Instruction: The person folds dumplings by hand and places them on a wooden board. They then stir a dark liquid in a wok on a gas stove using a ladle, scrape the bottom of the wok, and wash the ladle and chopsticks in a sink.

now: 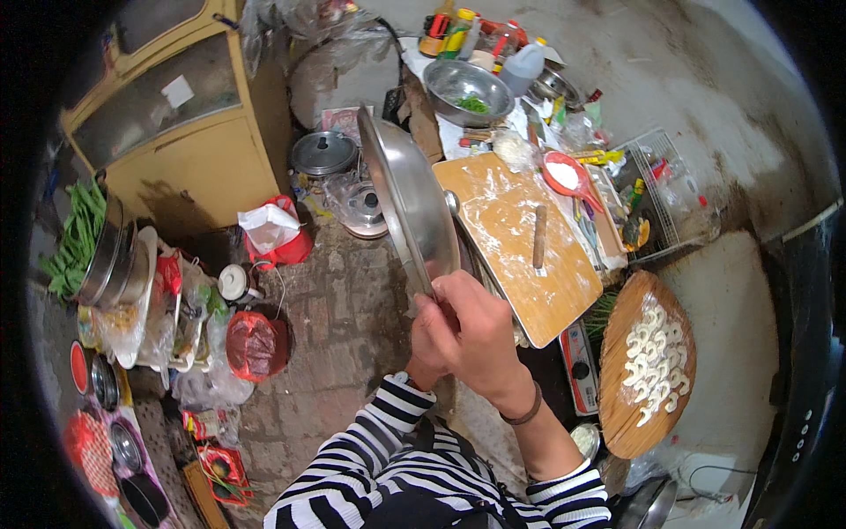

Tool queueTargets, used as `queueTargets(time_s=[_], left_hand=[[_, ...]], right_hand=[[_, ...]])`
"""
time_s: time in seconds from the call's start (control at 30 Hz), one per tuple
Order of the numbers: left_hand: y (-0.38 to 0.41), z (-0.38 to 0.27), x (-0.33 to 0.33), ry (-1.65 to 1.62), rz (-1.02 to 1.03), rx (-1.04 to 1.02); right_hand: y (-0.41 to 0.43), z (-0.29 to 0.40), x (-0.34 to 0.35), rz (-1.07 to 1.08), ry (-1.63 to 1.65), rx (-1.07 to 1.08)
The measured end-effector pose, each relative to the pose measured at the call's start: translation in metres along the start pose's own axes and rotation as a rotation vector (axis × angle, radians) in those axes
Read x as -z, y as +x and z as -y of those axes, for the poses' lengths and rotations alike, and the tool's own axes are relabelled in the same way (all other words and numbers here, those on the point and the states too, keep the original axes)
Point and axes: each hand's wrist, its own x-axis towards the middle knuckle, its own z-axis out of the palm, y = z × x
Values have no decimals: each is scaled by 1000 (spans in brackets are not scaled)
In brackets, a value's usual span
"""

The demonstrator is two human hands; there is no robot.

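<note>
Both my hands are at the near rim of a domed stainless-steel pot lid (423, 192), which is tilted up on edge. Its round knob (451, 203) faces right, towards a floury wooden board. My right hand (486, 337) closes around the rim. Partly hidden behind it, my left hand (428, 347) grips the same edge. On the floury board (489, 231) lies a short wooden rolling pin (540, 238). Further right, several crescent-shaped dumplings (651, 360) rest on a round wooden board (618, 410).
A steel basin (462, 69) with chopped greens stands at the back, near bottles (456, 33). A red scoop (574, 175) holds white powder. Below the round board sits a gas stove (579, 370). Lidded pots (324, 153), a red bag (281, 241) and a kettle (236, 283) are on the brick floor.
</note>
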Motion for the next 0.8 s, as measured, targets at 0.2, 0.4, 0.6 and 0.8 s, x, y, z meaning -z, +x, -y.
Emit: queueTargets(time_s=[0.2,0.4,0.6,0.8], left_hand=[[-4,1,-14,360,77,-231],[8,10,-37,349,295,-536],[8,7,-39,197,62,-313],[8,4,-45,486,-44,-272]], right_hand=[[1,8,-8,115,-11,119],[3,10,-9,152,-18,147],[4,4,-3,147,-61,140],[6,-2,1,117,-39,127]])
